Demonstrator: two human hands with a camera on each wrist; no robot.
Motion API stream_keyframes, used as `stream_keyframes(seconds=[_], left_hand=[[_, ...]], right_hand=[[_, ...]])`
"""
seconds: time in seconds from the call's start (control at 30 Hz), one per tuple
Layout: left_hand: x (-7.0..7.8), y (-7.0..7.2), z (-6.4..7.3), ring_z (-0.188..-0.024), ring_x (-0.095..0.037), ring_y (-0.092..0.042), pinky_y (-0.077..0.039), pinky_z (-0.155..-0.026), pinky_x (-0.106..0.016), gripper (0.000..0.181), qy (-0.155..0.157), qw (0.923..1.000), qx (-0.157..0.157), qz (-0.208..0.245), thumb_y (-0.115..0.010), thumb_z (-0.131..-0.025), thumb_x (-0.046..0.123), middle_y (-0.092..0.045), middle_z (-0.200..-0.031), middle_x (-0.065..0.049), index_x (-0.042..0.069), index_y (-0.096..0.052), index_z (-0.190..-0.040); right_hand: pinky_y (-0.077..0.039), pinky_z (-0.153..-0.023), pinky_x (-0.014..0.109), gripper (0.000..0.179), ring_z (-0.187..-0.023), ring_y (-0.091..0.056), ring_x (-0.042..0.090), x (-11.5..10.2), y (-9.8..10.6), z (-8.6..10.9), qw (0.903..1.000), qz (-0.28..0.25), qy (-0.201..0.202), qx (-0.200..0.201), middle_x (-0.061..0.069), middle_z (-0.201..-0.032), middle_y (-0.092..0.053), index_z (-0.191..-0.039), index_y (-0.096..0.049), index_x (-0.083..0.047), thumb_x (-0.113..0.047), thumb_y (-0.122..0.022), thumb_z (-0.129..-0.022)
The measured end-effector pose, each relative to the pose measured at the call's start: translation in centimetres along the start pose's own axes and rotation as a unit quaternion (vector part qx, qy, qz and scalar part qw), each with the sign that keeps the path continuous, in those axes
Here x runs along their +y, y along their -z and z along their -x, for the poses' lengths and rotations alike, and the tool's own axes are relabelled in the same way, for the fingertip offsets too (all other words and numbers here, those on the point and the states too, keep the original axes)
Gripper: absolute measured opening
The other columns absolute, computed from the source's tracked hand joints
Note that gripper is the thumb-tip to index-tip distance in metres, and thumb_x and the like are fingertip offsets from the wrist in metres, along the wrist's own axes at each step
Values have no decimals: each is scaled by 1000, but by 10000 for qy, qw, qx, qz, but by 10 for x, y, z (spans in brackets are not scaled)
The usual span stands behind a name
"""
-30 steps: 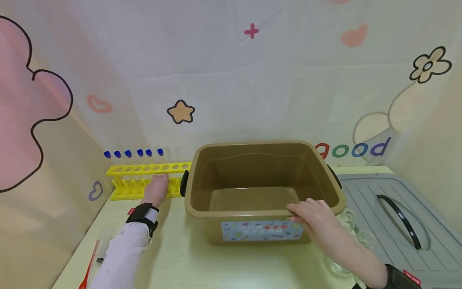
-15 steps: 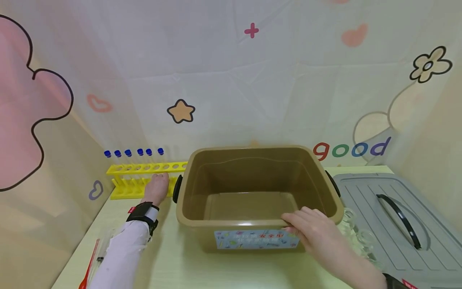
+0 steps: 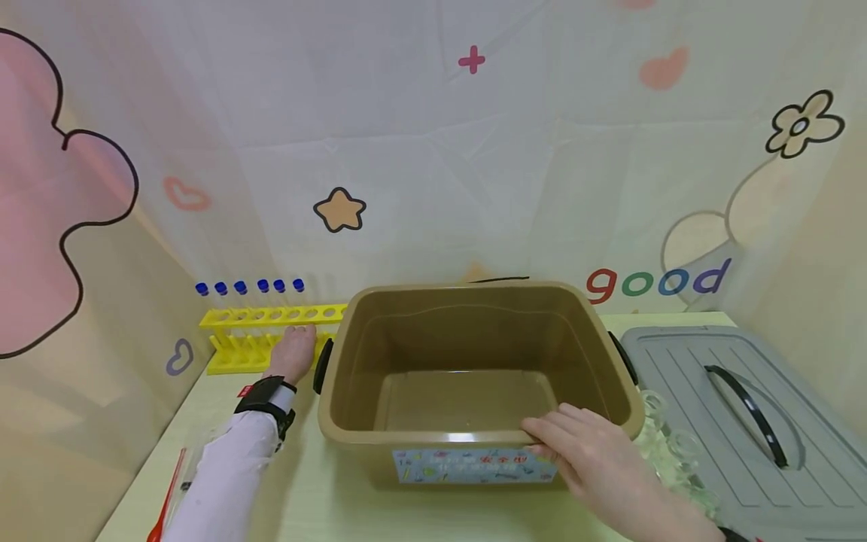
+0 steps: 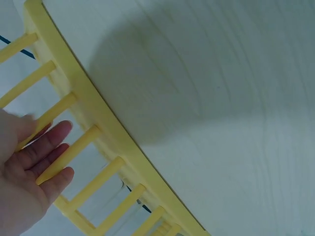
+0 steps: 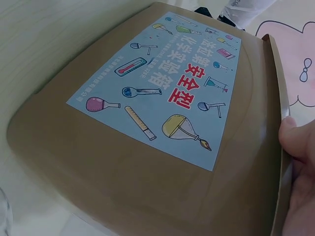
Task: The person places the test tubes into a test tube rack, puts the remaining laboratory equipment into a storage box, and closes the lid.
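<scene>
A large brown plastic storage box [image 3: 467, 437] with a blue printed label stands on the table in the middle of the head view. My right hand [image 3: 596, 459] grips its near rim, thumb [image 5: 290, 129] outside, as the right wrist view shows. To the left is a yellow test tube rack [image 3: 233, 361] holding several blue-capped tubes [image 3: 241, 287] along its back row. My left hand [image 3: 294, 354] holds the rack's front, and the left wrist view has its fingers [image 4: 55, 184] curled among the rack's pegs [image 4: 81, 140]. The box hides the rack's right end.
A grey lid [image 3: 687, 376] with a black handle [image 3: 748, 414] lies at the right. Clear glassware [image 3: 685, 446] sits between box and lid. A red long-handled tool [image 3: 165, 497] and a clear bag lie at the front left. A printed cloth backs the table.
My right hand has drawn the box toward me and a little left, showing more of its inside and of the wall print behind. My left hand has stayed at the rack.
</scene>
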State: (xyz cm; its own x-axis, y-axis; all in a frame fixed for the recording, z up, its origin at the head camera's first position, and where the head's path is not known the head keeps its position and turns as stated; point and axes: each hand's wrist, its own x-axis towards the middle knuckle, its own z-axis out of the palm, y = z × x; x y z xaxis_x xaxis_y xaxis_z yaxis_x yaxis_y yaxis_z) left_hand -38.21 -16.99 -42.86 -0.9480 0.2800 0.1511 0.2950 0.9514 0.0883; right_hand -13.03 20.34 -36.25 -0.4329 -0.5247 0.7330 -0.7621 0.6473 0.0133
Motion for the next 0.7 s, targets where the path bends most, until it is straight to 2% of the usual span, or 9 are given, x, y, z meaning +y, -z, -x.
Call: stream_keyframes(seconds=[0.23,0.33,0.53,0.6,0.7], left_hand=[[-1,9,9,-96,-41,-45,-41,-79,-50,18,-79,9991,176,380,-43,-92,-5,-51,-101,-27,-6,-50,-108],[1,14,13,-94,-40,-46,-39,-81,-49,21,-162,9991,235,301,-45,-90,-4,-49,-101,-27,-7,-51,-110],[4,23,27,-91,-39,-47,-43,-75,-48,21,-361,9984,369,231,-49,-87,-5,-50,-97,-24,-7,-55,-107],[6,25,32,-87,-37,-48,-46,-68,-46,19,-394,9972,583,263,-51,-85,-7,-51,-94,-22,-6,-56,-104],[12,27,42,-73,-33,-53,-47,-54,-41,15,-388,9928,1110,244,-53,-83,-7,-54,-84,-18,-5,-58,-96]], right_hand=[[-45,-72,29,39,-72,-54,10,-4,0,1,10000,-21,-23,-65,-4,-84,-62,-93,-65,-5,-30,-36,-98],[-45,-76,35,41,-75,-56,9,-6,0,2,9999,22,-65,-96,-5,-85,-62,-93,-66,-5,-31,-34,-99],[-44,-77,33,43,-75,-56,9,-6,0,2,9999,57,-106,-97,-6,-86,-62,-93,-66,-6,-32,-33,-99],[-43,-78,32,42,-75,-55,9,-6,0,2,9999,41,-95,-90,-6,-86,-62,-93,-66,-6,-32,-33,-99],[-43,-75,28,41,-73,-54,9,-6,-1,2,10000,-13,-19,-48,-5,-85,-62,-93,-66,-5,-30,-34,-99]])
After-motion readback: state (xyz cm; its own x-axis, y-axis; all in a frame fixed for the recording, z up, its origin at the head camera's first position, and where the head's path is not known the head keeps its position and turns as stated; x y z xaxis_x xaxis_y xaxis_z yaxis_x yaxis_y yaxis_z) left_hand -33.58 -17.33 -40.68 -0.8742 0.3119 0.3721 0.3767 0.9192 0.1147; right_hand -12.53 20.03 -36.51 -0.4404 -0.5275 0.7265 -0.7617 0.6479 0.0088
